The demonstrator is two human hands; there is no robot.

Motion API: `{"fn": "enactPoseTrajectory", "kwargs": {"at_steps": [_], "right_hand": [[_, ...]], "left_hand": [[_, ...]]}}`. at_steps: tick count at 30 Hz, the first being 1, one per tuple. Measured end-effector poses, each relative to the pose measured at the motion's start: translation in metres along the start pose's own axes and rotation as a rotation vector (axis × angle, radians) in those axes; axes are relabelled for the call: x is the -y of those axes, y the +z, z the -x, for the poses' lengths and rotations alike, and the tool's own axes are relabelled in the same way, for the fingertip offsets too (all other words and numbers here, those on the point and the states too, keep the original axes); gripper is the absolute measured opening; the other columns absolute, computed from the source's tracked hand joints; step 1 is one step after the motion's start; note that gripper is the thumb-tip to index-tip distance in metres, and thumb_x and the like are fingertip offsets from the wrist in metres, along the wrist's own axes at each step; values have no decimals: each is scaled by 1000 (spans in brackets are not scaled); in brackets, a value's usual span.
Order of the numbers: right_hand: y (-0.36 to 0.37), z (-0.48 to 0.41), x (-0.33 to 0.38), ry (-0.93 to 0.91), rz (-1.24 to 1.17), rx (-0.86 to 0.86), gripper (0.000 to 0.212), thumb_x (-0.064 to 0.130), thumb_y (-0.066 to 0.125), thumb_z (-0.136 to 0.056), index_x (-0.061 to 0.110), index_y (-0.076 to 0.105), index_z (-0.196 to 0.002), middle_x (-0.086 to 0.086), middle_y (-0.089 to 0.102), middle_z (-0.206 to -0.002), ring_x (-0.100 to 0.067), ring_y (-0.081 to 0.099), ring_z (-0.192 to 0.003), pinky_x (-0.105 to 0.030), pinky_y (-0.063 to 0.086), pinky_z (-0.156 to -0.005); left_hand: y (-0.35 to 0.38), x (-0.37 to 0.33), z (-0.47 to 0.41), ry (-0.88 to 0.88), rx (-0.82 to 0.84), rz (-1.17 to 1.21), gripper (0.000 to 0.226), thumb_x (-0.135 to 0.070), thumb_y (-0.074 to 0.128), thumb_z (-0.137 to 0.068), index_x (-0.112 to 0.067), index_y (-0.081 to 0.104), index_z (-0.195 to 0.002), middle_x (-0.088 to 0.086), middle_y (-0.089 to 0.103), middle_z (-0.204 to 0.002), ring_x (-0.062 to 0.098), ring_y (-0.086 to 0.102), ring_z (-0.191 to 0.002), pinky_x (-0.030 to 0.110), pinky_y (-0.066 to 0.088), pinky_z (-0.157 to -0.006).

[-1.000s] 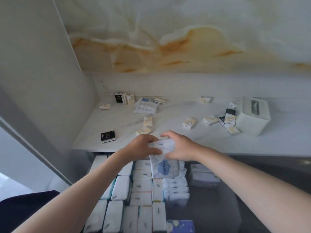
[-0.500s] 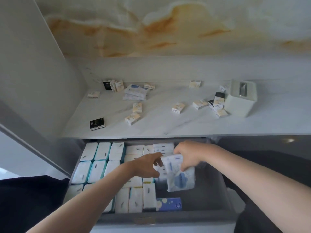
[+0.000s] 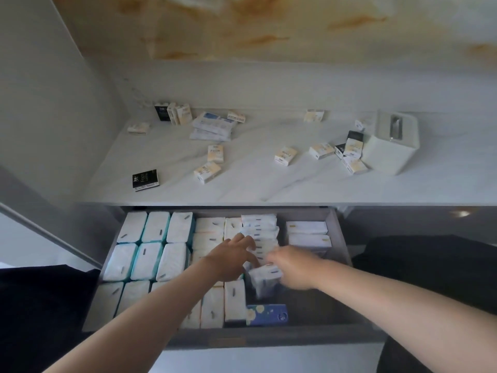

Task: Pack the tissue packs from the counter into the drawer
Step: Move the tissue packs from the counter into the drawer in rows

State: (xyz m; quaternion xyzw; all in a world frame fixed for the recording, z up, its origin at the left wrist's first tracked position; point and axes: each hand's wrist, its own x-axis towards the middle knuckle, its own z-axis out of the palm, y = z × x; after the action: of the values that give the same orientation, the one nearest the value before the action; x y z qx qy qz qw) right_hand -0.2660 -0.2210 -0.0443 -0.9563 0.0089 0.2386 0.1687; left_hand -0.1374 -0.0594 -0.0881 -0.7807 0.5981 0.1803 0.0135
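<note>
Over the open drawer (image 3: 269, 339), a person's blurred right hand (image 3: 293, 267) grips a white tissue pack (image 3: 265, 281) at its middle; the left hand (image 3: 231, 261), released, spreads its fingers on the packed rows (image 3: 150, 261). The drawer's left side looks full, with space along its right edge, and many small packs (image 3: 285, 155) lie scattered across the counter (image 3: 269, 184)

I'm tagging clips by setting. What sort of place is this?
Likely a home storage nook, perhaps a built-in cabinet: a white marble-look counter set in a walled recess, a pull-out drawer packed with tissue packs, and a white tissue box.
</note>
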Motion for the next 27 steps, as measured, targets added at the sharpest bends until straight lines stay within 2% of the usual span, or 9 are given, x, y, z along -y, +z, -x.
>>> {"fn": "enactPoseTrajectory", "kwargs": {"at_steps": [4,6,10,14,17,21,22,24,27], "right_hand": [[36,-8,3,-3,96,-116,37,11,62,-84,14,58,-121,-5,49,-117,-28,54,-106,-38,47,-74],[49,-14,5,47,83,-175,38,14,63,-85,15,60,-122,-5,46,-119,-27,49,-110,-38,47,-76],[63,-21,9,103,-3,-279,33,15,65,-85,14,61,-118,-4,43,-118,-25,46,-112,-33,46,-75],[65,-19,6,80,55,-285,44,27,69,-85,15,51,-123,-4,40,-121,-23,47,-109,-29,45,-68],[63,-11,-1,206,114,-228,59,41,70,-82,16,36,-123,-5,47,-117,-24,56,-94,-32,47,-62],[70,-5,-9,547,-379,-58,62,21,66,-86,18,22,-130,-4,58,-104,-21,61,-82,-30,45,-54],[73,-7,-8,556,-477,-16,69,17,63,-88,17,16,-139,-6,58,-109,-22,62,-85,-29,48,-55],[76,-14,-5,504,-534,15,73,10,57,-92,10,12,-149,-11,54,-126,-25,60,-105,-28,49,-74],[75,-23,-2,403,-524,70,62,5,54,-92,12,27,-146,-11,48,-134,-23,54,-114,-29,47,-91]], "left_hand": [[-7,3,1,-21,-13,179,43,-9,53,-81,-32,66,-116,-9,43,-137,15,35,-125,28,41,-94],[-6,0,4,-42,-54,244,33,-27,53,-82,-29,68,-111,-9,48,-131,14,38,-121,33,42,-98],[9,-8,10,-17,-93,109,50,-62,53,-80,-29,63,-116,-8,44,-131,13,38,-119,34,42,-99],[17,-9,10,-22,-130,2,43,-46,63,-87,-30,58,-126,-4,38,-138,17,36,-126,34,41,-103],[21,-14,9,-48,-148,-23,44,-45,63,-87,-28,57,-126,-4,38,-138,17,36,-125,35,40,-104],[23,-17,7,-56,-160,-25,46,-47,62,-86,-27,57,-126,-4,37,-138,17,35,-126,34,38,-105],[22,-17,6,-47,-159,-34,45,-48,62,-86,-27,57,-125,-4,36,-138,17,35,-126,34,38,-105],[21,-18,7,-27,-158,-43,45,-48,63,-85,-26,57,-124,-4,36,-139,17,35,-126,34,38,-105],[24,-18,10,-20,-178,-26,54,-45,64,-84,-27,46,-131,-5,37,-138,17,38,-124,32,40,-103]]}}
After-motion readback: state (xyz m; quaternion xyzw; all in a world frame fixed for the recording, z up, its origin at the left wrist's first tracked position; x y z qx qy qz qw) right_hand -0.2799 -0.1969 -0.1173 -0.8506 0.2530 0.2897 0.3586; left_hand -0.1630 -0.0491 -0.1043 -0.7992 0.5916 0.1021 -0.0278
